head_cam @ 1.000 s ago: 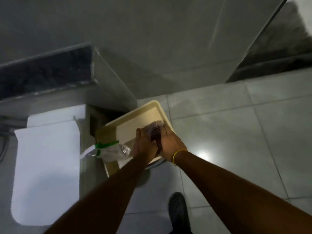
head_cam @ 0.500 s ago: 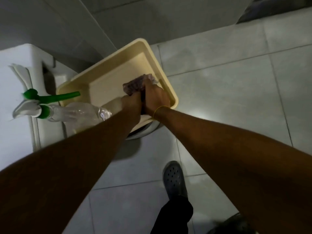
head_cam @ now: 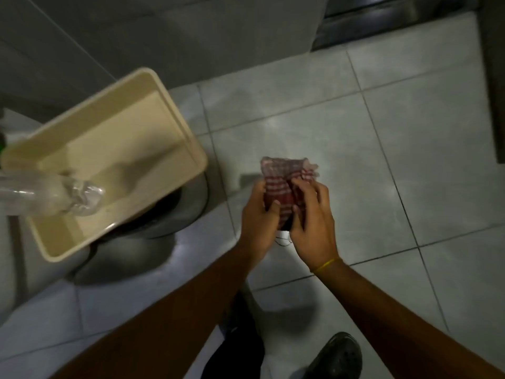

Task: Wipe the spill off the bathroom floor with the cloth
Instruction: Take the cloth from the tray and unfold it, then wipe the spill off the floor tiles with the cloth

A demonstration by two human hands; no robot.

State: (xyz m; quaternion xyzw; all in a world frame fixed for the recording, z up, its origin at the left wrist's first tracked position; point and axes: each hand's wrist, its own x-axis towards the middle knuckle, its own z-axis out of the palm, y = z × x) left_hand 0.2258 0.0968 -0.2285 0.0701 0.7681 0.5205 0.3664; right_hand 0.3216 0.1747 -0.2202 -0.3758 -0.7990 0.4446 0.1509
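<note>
A red-and-white checked cloth (head_cam: 284,181) is bunched up between both my hands, held in the air above the grey tiled floor (head_cam: 355,149). My left hand (head_cam: 258,222) grips its left side and my right hand (head_cam: 314,222), with a yellow band on the wrist, grips its right side. The tiles in front of the cloth are glossy with a light reflection; I cannot make out a distinct spill on them.
A beige plastic tub (head_cam: 175,124) sits tilted on a dark round base at the left, with a clear plastic spray bottle (head_cam: 62,198) lying across it. A dark threshold (head_cam: 396,20) runs along the top right. My dark shoe (head_cam: 338,354) stands on the tiles below.
Both hands lifted the cloth out of the tub and carried it right, over the open floor. The view swung right and down with them.
</note>
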